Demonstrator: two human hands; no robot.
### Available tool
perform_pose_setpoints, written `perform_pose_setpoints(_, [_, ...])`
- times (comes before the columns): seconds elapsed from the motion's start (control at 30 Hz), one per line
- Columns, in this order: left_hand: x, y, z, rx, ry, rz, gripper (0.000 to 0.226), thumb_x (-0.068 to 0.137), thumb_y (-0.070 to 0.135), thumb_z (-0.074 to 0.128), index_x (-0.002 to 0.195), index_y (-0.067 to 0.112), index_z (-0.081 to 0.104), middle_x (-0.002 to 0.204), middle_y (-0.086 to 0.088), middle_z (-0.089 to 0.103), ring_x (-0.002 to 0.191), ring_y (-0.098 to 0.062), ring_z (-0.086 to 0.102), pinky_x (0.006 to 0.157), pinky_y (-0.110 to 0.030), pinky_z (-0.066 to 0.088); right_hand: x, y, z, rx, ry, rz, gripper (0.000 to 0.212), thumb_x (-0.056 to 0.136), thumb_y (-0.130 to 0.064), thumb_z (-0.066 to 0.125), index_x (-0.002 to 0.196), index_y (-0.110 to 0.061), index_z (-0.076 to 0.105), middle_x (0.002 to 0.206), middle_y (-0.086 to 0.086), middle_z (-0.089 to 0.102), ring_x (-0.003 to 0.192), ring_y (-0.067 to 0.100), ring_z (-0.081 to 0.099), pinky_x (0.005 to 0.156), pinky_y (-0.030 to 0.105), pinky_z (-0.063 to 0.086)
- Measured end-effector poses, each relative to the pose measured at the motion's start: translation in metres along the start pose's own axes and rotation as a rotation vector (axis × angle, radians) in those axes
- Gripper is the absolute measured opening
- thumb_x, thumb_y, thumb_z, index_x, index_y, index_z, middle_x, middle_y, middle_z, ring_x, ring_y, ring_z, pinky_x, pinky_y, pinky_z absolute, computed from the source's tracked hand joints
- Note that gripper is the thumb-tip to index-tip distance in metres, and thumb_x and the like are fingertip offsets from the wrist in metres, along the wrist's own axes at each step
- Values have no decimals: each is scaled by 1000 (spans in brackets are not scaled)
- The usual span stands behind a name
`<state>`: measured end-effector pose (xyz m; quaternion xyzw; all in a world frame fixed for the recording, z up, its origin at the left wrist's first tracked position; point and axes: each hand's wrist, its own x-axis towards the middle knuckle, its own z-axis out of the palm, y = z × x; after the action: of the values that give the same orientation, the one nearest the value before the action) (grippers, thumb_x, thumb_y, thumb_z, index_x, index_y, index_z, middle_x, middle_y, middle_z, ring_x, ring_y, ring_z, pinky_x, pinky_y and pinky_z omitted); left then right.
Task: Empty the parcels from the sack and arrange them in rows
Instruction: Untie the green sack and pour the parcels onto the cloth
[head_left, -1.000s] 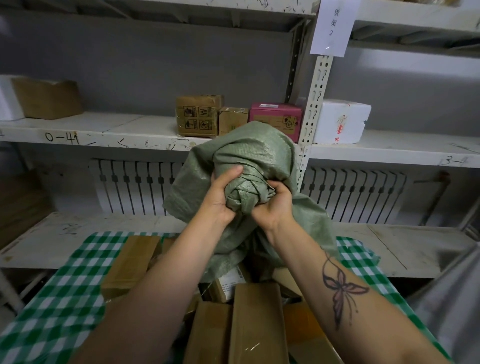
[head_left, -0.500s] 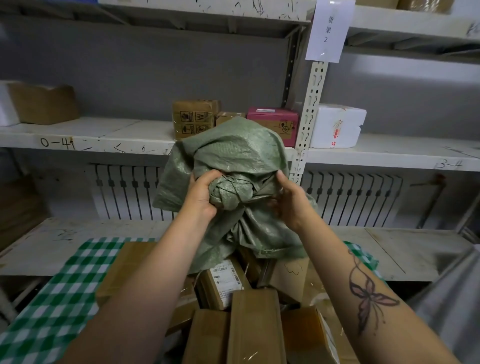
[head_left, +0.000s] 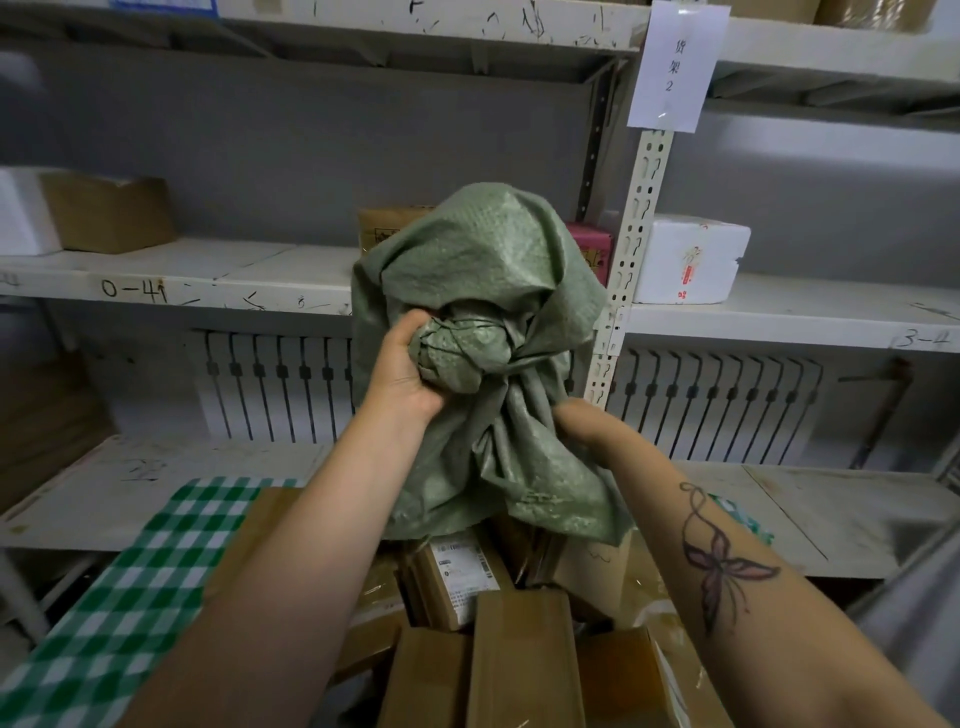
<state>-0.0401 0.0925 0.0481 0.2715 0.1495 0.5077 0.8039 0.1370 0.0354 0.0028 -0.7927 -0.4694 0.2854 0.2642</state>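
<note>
The green woven sack (head_left: 483, 270) hangs above the heap of brown parcels (head_left: 524, 654), long axis upright, its loose hem pointing down just over them and its bulging top in front of the middle shelf (head_left: 208, 280). The slotted post (head_left: 636, 234) stands just beside its right edge; the lower shelf board (head_left: 810, 504) runs behind on both sides, and checked cloth (head_left: 130, 587) shows left of the heap. The left hand (head_left: 402, 369) grips a twisted wad of sacking, fingers curled round it. The right hand (head_left: 579, 421) reaches into the folds, fingers hidden, its grip impossible to judge. Boxes behind the sack are mostly covered, and the frame cuts off the nearest parcels
</note>
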Motion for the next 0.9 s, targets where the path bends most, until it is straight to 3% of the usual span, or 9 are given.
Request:
perform_pose_setpoints(0.07, [8, 0, -4, -25, 28, 71, 27, 78, 13, 57, 103, 2, 60, 100, -15, 61, 96, -29, 59, 94, -44, 48, -7, -6, 0, 290, -65, 20, 25, 96, -22, 43, 105, -6, 60, 101, 13, 61, 82, 24, 58, 80, 37, 47])
perform_pose_setpoints(0.17, [14, -7, -18, 69, 176, 261, 64, 67, 1, 69, 127, 13, 49, 113, -12, 60, 97, -27, 62, 81, -40, 55, -14, -11, 1, 840, -155, 101, 23, 91, -22, 44, 84, -8, 61, 75, 11, 60, 66, 25, 58, 68, 32, 46])
perform_pose_setpoints(0.23, [13, -16, -24, 215, 241, 377, 73, 68, -2, 70, 132, 19, 43, 123, -12, 58, 106, -27, 60, 88, -45, 53, -21, -16, 1, 1096, -177, 78, 36, 91, -30, 41, 69, -8, 60, 61, 8, 59, 55, 21, 58, 63, 29, 43])
perform_pose_setpoints(0.37, [14, -32, -37, 656, 217, 450, 89, 65, 12, 79, 141, 21, 34, 135, -9, 49, 121, -24, 51, 102, -44, 44, -28, -34, 5, 1478, -323, -29, 73, 79, -63, 51, 116, -1, 58, 110, 22, 63, 101, 36, 59, 86, 47, 46])
perform_pose_setpoints(0.47, [11, -46, -42, 856, 127, 437, 94, 59, 20, 82, 141, 20, 34, 134, -8, 52, 122, -23, 51, 104, -44, 42, -25, -48, 10, 1545, -242, -77, 65, 83, -60, 53, 115, -4, 60, 100, 19, 69, 97, 34, 63, 83, 45, 52])
perform_pose_setpoints(0.6, [8, -58, -39, 1052, 0, 434, 88, 61, 17, 85, 136, 17, 40, 133, -7, 53, 124, -21, 50, 106, -40, 40, -12, -50, 16, 1401, -124, 8, 32, 93, -37, 53, 95, -7, 63, 70, 12, 73, 67, 25, 69, 56, 32, 58])
perform_pose_setpoints(0.73, [-2, -51, -33, 991, -178, 274, 79, 69, 44, 74, 138, 23, 41, 136, 5, 47, 129, -14, 43, 110, -31, 32, -5, -41, 23, 1399, 58, 128, 23, 91, -25, 53, 98, -5, 61, 84, 15, 66, 73, 27, 63, 63, 37, 53])
perform_pose_setpoints(0.8, [-5, -48, -29, 1035, -79, 229, 85, 65, 71, 54, 137, 26, 46, 141, 4, 47, 131, -17, 42, 113, -38, 30, 1, -34, 23, 1478, 204, 122, 31, 80, -20, 64, 106, -5, 59, 97, 16, 67, 81, 29, 66, 68, 40, 56])
perform_pose_setpoints(0.9, [-13, -45, -28, 1294, 260, 322, 63, 82, 70, 41, 123, 24, 56, 124, 3, 60, 118, -22, 54, 101, -41, 43, 11, -24, 23, 1517, 469, 50, 63, 58, -13, 76, 116, -9, 52, 110, 12, 66, 92, 29, 67, 81, 46, 57])
